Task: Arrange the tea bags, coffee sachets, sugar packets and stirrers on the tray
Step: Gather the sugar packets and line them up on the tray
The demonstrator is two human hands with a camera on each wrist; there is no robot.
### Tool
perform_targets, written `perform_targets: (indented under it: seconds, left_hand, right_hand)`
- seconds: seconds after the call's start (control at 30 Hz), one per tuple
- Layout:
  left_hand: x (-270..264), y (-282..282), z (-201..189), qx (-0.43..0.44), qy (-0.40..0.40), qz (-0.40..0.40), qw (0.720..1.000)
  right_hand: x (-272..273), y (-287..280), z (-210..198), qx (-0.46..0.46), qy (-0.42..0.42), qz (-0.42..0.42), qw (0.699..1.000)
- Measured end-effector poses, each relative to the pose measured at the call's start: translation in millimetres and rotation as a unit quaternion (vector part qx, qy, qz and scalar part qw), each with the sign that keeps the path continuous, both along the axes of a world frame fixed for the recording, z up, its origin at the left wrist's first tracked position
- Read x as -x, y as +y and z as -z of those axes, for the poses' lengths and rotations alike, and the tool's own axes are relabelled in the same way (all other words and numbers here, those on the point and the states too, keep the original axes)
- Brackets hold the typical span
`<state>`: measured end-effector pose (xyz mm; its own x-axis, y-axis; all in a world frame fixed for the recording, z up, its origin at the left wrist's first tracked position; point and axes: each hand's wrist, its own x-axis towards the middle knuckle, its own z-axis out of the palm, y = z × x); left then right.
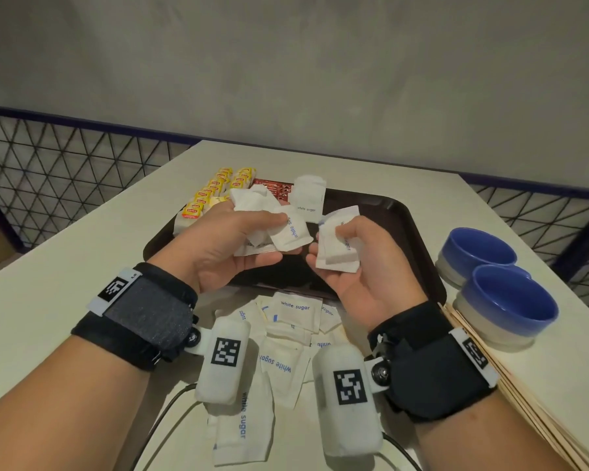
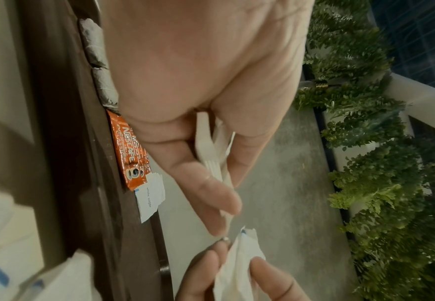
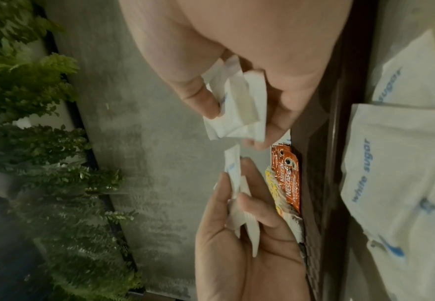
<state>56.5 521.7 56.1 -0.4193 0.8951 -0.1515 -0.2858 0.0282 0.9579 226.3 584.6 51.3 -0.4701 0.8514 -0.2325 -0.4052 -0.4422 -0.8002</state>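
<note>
My left hand (image 1: pixel 225 246) grips a loose bunch of white sugar packets (image 1: pixel 288 232) between thumb and curled fingers, raised above the near half of the tray (image 1: pixel 419 239). My right hand (image 1: pixel 351 263) pinches a smaller bunch of sugar packets (image 1: pixel 337 256) just beside it, the two bunches almost touching. Neither bunch rests on anything.

On the tray: yellow tea bags (image 1: pixel 215 192) in rows at its far left corner, red coffee sachets (image 1: pixel 274 188) next to them along the far edge, and one sugar packet (image 1: pixel 308 198) standing beside those. More sugar packets (image 1: pixel 286 334) lie scattered on the table between its near edge and the tray. Wooden stirrers (image 1: pixel 510 385) lie off the tray near the table's right edge, beside two blue bowls (image 1: pixel 504 300).

Judgement: the sugar step is in hand, stirrers not yet begun. The next move calls for squaring both bunches into one stack and setting it down beside the sachets without fanning out, then gathering the scattered remainder.
</note>
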Motion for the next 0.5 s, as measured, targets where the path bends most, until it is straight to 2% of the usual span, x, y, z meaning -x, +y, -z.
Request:
perform_targets:
  seconds: [0.13,0.27,0.5]
  left_hand:
    - [0.1,1.2,-1.1,0.014,-0.015,0.004,1.000]
    - [0.2,0.8,-2.4,0.024,-0.018,0.024,0.999]
    - [-2.0,-3.0,-1.6,-0.003,0.044,0.078,0.996]
  right_hand:
    - [-1.6,-0.7,-3.3,0.001,-0.011,-0.016,1.000]
    - [-0.7,-1.2,-2.9,-0.053,-0.048,-0.039,0.997]
    - [0.4,0.3,3.7,-0.161,-0.129,-0.034,0.978]
